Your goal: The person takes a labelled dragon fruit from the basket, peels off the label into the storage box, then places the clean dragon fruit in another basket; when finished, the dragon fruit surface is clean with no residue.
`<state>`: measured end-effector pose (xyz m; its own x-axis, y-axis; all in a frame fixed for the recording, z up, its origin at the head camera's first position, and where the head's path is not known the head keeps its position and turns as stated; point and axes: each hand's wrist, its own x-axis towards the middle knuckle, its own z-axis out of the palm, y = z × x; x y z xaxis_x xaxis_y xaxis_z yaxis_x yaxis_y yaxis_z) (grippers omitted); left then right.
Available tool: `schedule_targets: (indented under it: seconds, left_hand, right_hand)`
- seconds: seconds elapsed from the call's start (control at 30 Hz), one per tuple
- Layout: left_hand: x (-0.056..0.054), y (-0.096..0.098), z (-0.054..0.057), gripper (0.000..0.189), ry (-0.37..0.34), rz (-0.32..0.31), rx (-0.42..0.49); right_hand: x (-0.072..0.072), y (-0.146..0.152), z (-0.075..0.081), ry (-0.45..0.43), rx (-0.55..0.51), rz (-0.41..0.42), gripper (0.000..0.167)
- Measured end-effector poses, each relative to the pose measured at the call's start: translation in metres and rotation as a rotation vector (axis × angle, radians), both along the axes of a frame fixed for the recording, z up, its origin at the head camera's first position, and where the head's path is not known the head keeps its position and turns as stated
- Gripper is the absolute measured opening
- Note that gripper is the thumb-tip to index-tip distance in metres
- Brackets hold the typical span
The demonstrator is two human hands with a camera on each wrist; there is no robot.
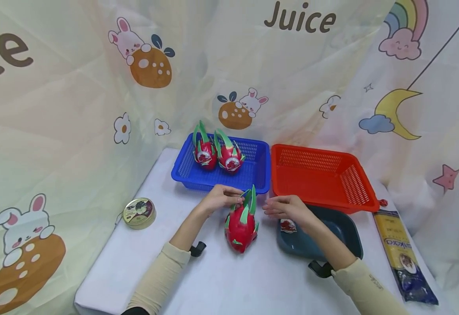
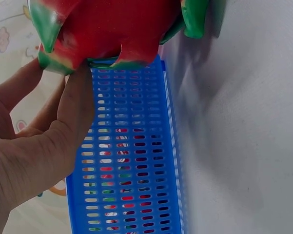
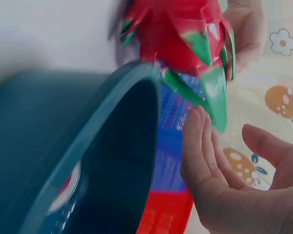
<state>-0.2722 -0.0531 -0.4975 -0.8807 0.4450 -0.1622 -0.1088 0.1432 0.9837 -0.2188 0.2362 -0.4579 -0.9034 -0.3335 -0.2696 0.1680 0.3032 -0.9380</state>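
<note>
A red dragon fruit (image 1: 241, 229) with green leaf tips is at the middle of the white table, its long leaves pointing toward the baskets. My left hand (image 1: 224, 197) pinches it by the leafy end; the left wrist view shows thumb and fingers (image 2: 75, 105) at a green-edged scale. To the right of the fruit, my right hand (image 1: 288, 208) has its fingers extended and holds nothing. In the right wrist view its fingertips (image 3: 197, 114) are close to a long green leaf (image 3: 214, 95). A round label (image 1: 287, 225) lies in the dark teal tray (image 1: 353, 236) below my right hand.
Behind the hands are a blue basket (image 1: 259, 175) with two labelled dragon fruits (image 1: 229, 153) and a red basket (image 1: 312, 190). A round tin (image 1: 139, 213) stands at the left. On the right edge lies a yellow and blue packet (image 1: 400, 253). A printed curtain (image 1: 198, 57) hangs behind.
</note>
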Motion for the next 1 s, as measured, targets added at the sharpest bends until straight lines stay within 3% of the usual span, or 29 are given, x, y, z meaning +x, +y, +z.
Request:
schedule_targets:
  seconds: [0.2,0.37,0.57,0.73,0.87,1.0]
  left_hand:
    - [0.001,-0.003,-0.002,0.038,0.012,-0.008,-0.002]
    - [-0.001,-0.004,-0.002,0.038,0.017,-0.008,0.0]
    - [-0.003,-0.004,-0.003,0.038,0.021,-0.016,0.007]
    - [-0.006,-0.004,-0.004,0.038,0.001,-0.021,0.064]
    - [-0.008,-0.004,-0.007,0.04,-0.018,-0.04,0.101]
    - [-0.008,-0.001,-0.01,0.046,-0.039,-0.058,0.122]
  right_hand:
    - [-0.014,-0.029,-0.009,-0.084,-0.088,-0.013,0.042]
    - [-0.016,-0.039,-0.019,-0.116,-0.133,-0.058,0.036]
    - [-0.015,-0.041,-0.028,-0.138,-0.164,-0.079,0.034]
    - [-0.016,-0.04,-0.031,-0.186,-0.245,-0.099,0.028]
    - [-0.016,-0.038,-0.03,-0.222,-0.3,-0.07,0.024]
    - [-0.015,-0.036,-0.026,-0.2,-0.282,-0.054,0.026]
